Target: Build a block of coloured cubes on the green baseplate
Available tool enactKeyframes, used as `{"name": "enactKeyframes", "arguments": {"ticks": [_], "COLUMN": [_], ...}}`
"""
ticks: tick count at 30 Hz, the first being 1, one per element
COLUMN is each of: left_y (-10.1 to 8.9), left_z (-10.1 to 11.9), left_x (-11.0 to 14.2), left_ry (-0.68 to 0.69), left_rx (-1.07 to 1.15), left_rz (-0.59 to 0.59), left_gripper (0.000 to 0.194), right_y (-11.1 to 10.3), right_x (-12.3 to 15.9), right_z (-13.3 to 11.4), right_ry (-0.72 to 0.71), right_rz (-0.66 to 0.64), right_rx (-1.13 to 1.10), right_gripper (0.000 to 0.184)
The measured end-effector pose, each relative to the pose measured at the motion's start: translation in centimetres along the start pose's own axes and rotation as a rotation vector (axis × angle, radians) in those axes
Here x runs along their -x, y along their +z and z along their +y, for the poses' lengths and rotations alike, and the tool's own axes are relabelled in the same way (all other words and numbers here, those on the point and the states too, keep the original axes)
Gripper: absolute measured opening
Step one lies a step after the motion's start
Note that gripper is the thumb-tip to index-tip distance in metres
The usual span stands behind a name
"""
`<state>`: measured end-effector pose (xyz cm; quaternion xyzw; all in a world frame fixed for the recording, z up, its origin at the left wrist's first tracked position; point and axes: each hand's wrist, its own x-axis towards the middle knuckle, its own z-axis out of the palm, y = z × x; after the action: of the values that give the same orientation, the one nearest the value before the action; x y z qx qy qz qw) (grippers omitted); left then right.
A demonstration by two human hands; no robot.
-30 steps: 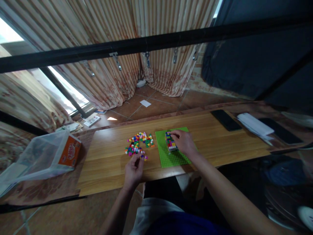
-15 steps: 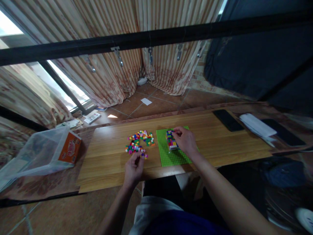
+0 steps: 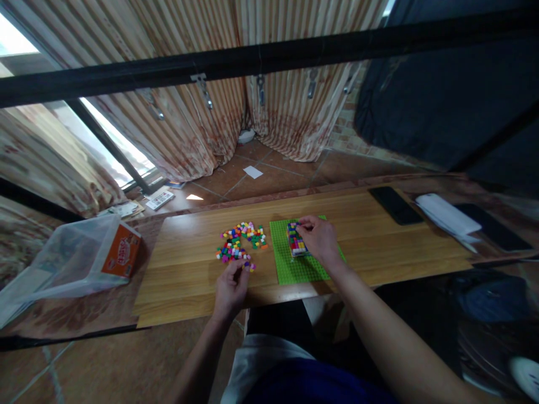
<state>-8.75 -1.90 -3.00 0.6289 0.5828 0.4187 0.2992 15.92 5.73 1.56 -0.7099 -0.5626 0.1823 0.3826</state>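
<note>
A green studded baseplate lies on the wooden board, and a block of multicoloured toy bricks stands on it. My right hand is over the right side of this block, thumb and fingertips pinched at its far top edge; whatever is between them is too small to name. To the left, a loose pile of small coloured bricks is spread out. My left hand rests at the pile's near edge, fingers closed together by a few purple and yellow bricks; what they hold cannot be made out.
A dark phone lies on the right of the wooden board. Beyond it are white papers and another dark flat device. A clear plastic bin with an orange label stands left. A black bar crosses above.
The view has shifted slightly. Both hands keep nearly the same places, the right one still pinching at the block's top and the left one still beside the pile.
</note>
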Motion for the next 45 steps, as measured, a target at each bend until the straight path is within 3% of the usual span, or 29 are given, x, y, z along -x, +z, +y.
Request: {"name": "enactKeyframes", "arguments": {"ticks": [4, 8, 12, 15, 19, 23, 26, 35, 45], "left_y": [0.0, 0.1, 0.1, 0.0, 0.0, 0.0, 0.0, -0.1, 0.0], "left_z": [0.0, 0.0, 0.3, 0.4, 0.2, 0.0, 0.0, 0.2, -0.5], "left_x": [0.0, 0.1, 0.2, 0.3, 0.3, 0.3, 0.3, 0.4, 0.4], "left_ry": [0.011, 0.016, 0.008, -0.001, 0.007, 0.017, 0.024, -0.004, 0.005], "left_rx": [0.012, 0.055, 0.106, 0.120, 0.144, 0.188, 0.201, 0.173, 0.196], "left_rz": [0.014, 0.020, 0.014, 0.014, 0.013, 0.008, 0.014, -0.004, 0.026], "left_gripper": [0.022, 0.023, 0.023, 0.024, 0.025, 0.023, 0.023, 0.023, 0.025], "right_y": [0.0, -0.6, -1.3, -0.9, 1.4, 3.8, 4.8, 5.7, 6.3], "right_x": [0.0, 0.6, 2.9, 5.7, 8.8, 9.9, 9.7, 9.9, 10.2], "right_z": [0.2, 0.4, -0.6, -2.0, -3.7, -4.2, -4.0, -3.6, -4.0], "right_ry": [0.010, 0.023, -0.095, -0.217, -0.323, -0.299, -0.278, -0.260, -0.137], "right_rz": [0.000, 0.038, 0.086, -0.057, -0.320, -0.428, -0.429, -0.420, -0.403], "right_rx": [-0.012, -0.164, -0.283, -0.249, -0.145, -0.104, -0.143, -0.220, -0.274], "right_gripper": [0.010, 0.012, 0.019, 0.019, 0.020, 0.019, 0.017, 0.016, 0.015]}}
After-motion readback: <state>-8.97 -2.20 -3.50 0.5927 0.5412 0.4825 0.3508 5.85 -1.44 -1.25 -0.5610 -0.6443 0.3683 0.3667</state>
